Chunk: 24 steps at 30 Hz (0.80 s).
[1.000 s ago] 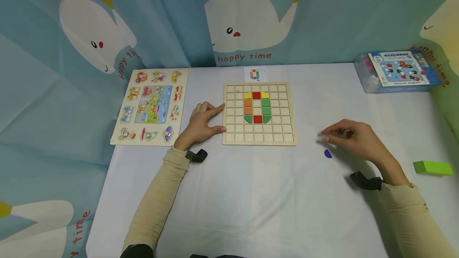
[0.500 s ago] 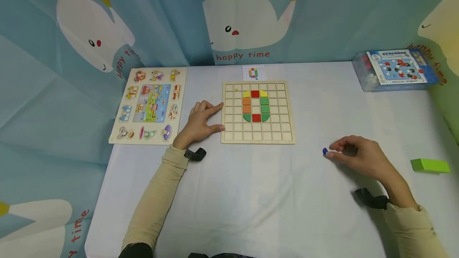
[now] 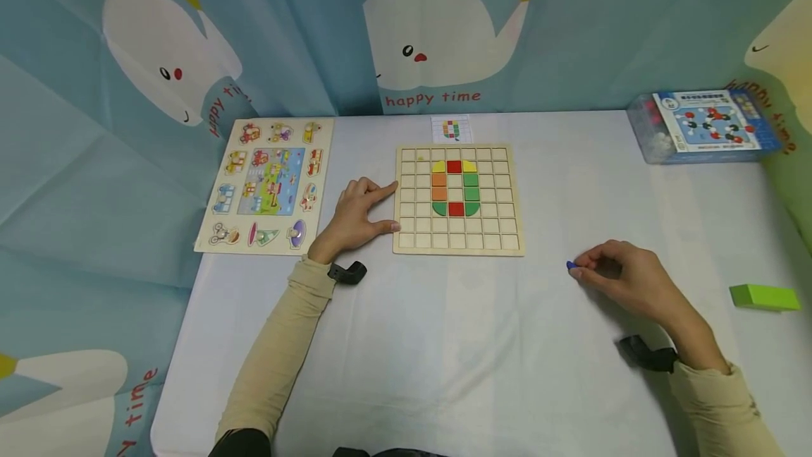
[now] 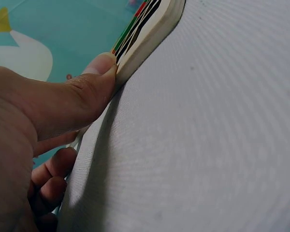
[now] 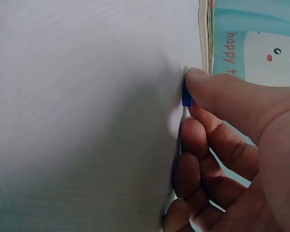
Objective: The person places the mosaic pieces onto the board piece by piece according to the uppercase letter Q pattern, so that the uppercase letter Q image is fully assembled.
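My left hand [image 3: 355,221] touches the left edge of a wooden grid board [image 3: 497,240] with thumb and forefinger spread apart along it. In the left wrist view the thumb [image 4: 94,89] presses against the board's side [image 4: 157,41]. Red, orange, yellow and green pieces form a ring in the grid cells. Over to the right, my right hand [image 3: 631,281] pinches a small blue piece [image 3: 571,266] between thumb and fingertips, low over the white tablecloth. The right wrist view shows the blue piece [image 5: 187,98] mostly covered by the thumb.
Behind the board lies a small pattern card [image 3: 452,130]. A picture peg puzzle [image 3: 288,245] is at the left. A green block [image 3: 764,297] lies at the right, and a boxed molecule set [image 3: 704,125] stands at the back right.
My right hand has come down toward the front and taken the half-round blue piece between thumb and fingers, shifting it slightly left. The left hand stays at the board's edge.
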Available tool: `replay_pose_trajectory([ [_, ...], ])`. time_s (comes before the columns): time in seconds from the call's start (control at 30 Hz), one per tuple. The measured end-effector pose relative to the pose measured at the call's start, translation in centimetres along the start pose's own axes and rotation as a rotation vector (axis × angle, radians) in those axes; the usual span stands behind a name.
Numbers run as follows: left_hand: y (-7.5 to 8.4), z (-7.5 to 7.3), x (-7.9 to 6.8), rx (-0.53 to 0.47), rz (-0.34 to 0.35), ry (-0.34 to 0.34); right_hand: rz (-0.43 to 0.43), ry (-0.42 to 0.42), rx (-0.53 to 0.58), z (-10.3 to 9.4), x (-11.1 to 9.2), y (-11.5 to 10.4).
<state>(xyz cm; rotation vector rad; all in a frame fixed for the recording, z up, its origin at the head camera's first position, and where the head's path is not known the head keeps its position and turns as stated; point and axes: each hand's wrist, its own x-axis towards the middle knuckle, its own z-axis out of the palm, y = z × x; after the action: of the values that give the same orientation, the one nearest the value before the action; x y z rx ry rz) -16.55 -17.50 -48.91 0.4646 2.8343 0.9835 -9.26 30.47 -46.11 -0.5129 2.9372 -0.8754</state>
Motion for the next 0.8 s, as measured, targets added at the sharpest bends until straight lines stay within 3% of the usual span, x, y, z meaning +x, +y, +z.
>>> replay_pose_trajectory([
  [0.3, -0.22, 0.04, 0.15, 0.005, 0.013, 0.014, -0.038, 0.003, -0.029, 0.05, -0.01, -0.09],
  [0.8, -0.39, 0.18, 0.06, 0.006, 0.017, 0.014, -0.132, 0.001, 0.055, 0.82, 0.42, -0.79],
])
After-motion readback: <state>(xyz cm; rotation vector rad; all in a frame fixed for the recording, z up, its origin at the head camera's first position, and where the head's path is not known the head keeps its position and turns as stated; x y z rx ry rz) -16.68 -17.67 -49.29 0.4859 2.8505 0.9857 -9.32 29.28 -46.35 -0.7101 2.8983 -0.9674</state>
